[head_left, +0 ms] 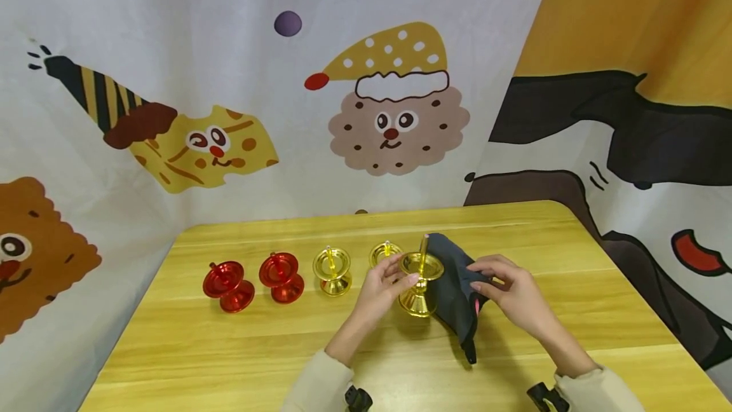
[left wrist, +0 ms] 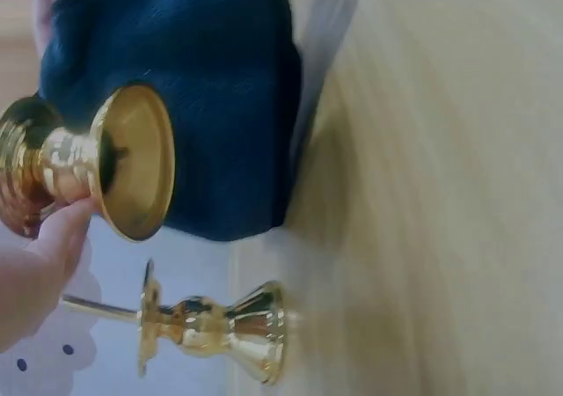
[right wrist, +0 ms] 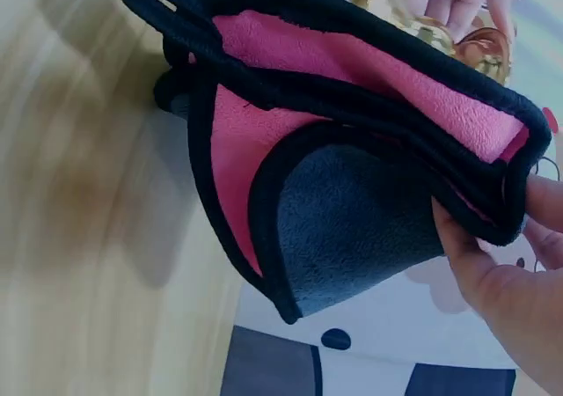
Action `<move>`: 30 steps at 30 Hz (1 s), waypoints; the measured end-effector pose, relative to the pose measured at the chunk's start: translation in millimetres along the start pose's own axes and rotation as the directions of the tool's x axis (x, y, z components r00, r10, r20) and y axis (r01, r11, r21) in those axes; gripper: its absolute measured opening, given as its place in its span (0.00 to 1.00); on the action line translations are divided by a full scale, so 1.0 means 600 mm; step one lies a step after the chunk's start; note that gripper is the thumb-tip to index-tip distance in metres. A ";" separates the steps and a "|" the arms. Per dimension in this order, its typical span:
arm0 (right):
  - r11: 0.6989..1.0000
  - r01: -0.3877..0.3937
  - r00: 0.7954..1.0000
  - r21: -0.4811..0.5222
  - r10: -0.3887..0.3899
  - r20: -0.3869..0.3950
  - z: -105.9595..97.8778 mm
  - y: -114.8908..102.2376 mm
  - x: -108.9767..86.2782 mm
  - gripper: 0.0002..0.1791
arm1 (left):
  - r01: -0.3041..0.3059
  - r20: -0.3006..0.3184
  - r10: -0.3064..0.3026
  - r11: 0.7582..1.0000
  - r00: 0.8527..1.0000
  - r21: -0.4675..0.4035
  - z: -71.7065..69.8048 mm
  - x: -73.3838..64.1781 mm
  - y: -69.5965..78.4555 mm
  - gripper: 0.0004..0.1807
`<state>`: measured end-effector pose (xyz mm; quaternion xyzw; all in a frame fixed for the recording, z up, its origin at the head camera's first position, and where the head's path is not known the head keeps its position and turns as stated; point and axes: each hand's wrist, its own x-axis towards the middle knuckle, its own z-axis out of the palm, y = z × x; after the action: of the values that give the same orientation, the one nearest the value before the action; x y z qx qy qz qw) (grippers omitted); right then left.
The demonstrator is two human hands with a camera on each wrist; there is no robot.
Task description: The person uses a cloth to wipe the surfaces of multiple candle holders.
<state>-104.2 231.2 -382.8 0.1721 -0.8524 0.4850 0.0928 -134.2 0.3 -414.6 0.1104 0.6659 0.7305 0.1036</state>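
Observation:
My left hand grips a gold candle holder by its stem, just under the upper dish, with a thin rod rising from the dish. In the left wrist view, the candle holder lies across the front of a dark cloth. To its right, my right hand pinches an edge of that cloth between thumb and fingers. In the right wrist view, the folded cloth shows a grey-blue face, a pink side, black edging and a loop at one corner.
Behind my left hand stands another gold candle holder, partly hidden. Farther left are a gold candle holder and two red ones, the nearer red holder and the leftmost red holder. All stand on a wooden table before a printed curtain.

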 end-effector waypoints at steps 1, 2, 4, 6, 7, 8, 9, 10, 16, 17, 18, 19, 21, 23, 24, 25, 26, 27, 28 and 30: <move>1.000 0.011 1.000 0.010 -0.011 0.003 0.001 0.001 -0.002 0.14 | 0.005 -0.024 -0.005 1.000 1.000 -0.013 -0.002 0.002 0.002 0.31; 0.999 0.023 1.000 0.029 -0.024 0.011 0.003 0.002 -0.004 0.14 | 0.011 -0.041 -0.012 1.000 0.999 -0.022 -0.003 0.005 0.003 0.30; 0.996 0.045 0.998 0.071 -0.047 0.032 0.010 0.004 -0.008 0.15 | 0.020 -0.058 -0.021 1.000 0.998 -0.020 -0.002 0.009 0.007 0.31; 0.992 0.061 0.997 0.110 -0.066 0.046 0.019 0.005 -0.009 0.15 | 0.027 -0.060 -0.027 1.000 0.998 -0.015 0.002 0.013 0.009 0.31; 0.991 0.067 0.996 0.116 -0.073 0.046 0.024 0.005 -0.009 0.15 | 0.029 -0.062 -0.031 0.999 0.998 -0.021 0.005 0.013 0.010 0.32; 0.990 0.071 0.996 0.121 -0.077 0.044 0.028 0.005 -0.009 0.15 | 0.036 -0.065 -0.038 0.999 0.997 -0.019 0.009 0.012 0.016 0.31; 0.991 0.073 0.996 0.116 -0.078 0.040 0.032 0.004 -0.008 0.15 | 0.041 -0.072 -0.042 0.999 0.997 -0.010 0.012 0.009 0.022 0.31; 0.991 0.078 0.996 0.107 -0.082 0.032 0.036 0.003 -0.007 0.15 | 0.042 -0.077 -0.042 0.999 0.996 0.001 0.016 0.005 0.030 0.29; 0.996 0.070 0.997 0.061 -0.069 -0.019 0.045 0.005 -0.002 0.15 | 0.014 -0.015 -0.013 0.994 1.000 0.109 0.019 0.000 0.029 0.16; 0.997 0.059 0.998 0.059 -0.058 -0.025 0.045 0.004 -0.002 0.15 | 0.007 0.017 -0.009 0.992 1.000 0.123 0.016 0.003 0.021 0.17; 0.997 0.048 0.998 0.057 -0.047 -0.033 0.044 0.004 -0.001 0.15 | 0.001 0.053 -0.008 0.991 0.999 0.130 0.013 0.005 0.014 0.19; 0.997 0.039 0.999 0.062 -0.037 -0.040 0.043 0.003 0.000 0.15 | -0.002 0.089 -0.010 0.991 0.996 0.137 0.010 0.007 0.008 0.21; 0.997 0.027 0.998 0.078 -0.022 -0.052 0.040 0.000 0.001 0.14 | -0.016 0.167 -0.009 0.989 0.986 0.147 0.004 0.007 0.008 0.26; 0.995 0.019 0.998 0.093 -0.014 -0.061 0.037 -0.001 0.001 0.14 | 0.000 0.231 -0.029 0.992 0.972 0.124 0.000 0.005 0.011 0.31; 0.995 0.017 0.998 0.099 -0.011 -0.063 0.036 -0.002 0.001 0.14 | 0.006 0.254 -0.037 0.993 0.966 0.119 -0.001 0.005 0.012 0.33; 0.995 0.015 0.998 0.103 -0.009 -0.064 0.035 -0.002 0.001 0.14 | 0.014 0.269 -0.047 0.993 0.962 0.120 -0.003 0.004 0.013 0.35; 0.994 0.012 0.998 0.106 -0.005 -0.062 0.034 -0.002 0.001 0.14 | 0.025 0.275 -0.059 0.992 0.960 0.125 -0.004 0.003 0.013 0.36; 0.994 0.010 0.998 0.105 -0.004 -0.060 0.033 -0.002 0.001 0.14 | 0.036 0.275 -0.071 0.991 0.959 0.128 -0.004 0.003 0.013 0.36; 0.995 0.004 0.999 0.104 0.002 -0.055 0.032 -0.002 0.001 0.14 | 0.046 0.272 -0.081 0.990 0.959 0.133 -0.004 0.002 0.013 0.36; 0.995 -0.012 0.999 0.103 0.016 -0.037 0.031 -0.002 0.001 0.14 | 0.039 0.258 -0.079 0.986 0.963 0.160 -0.004 0.002 0.011 0.35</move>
<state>-103.9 214.5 -391.4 0.1612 -0.8257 0.5319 0.0966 -136.3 -2.2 -408.3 0.1941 0.7033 0.6527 0.2041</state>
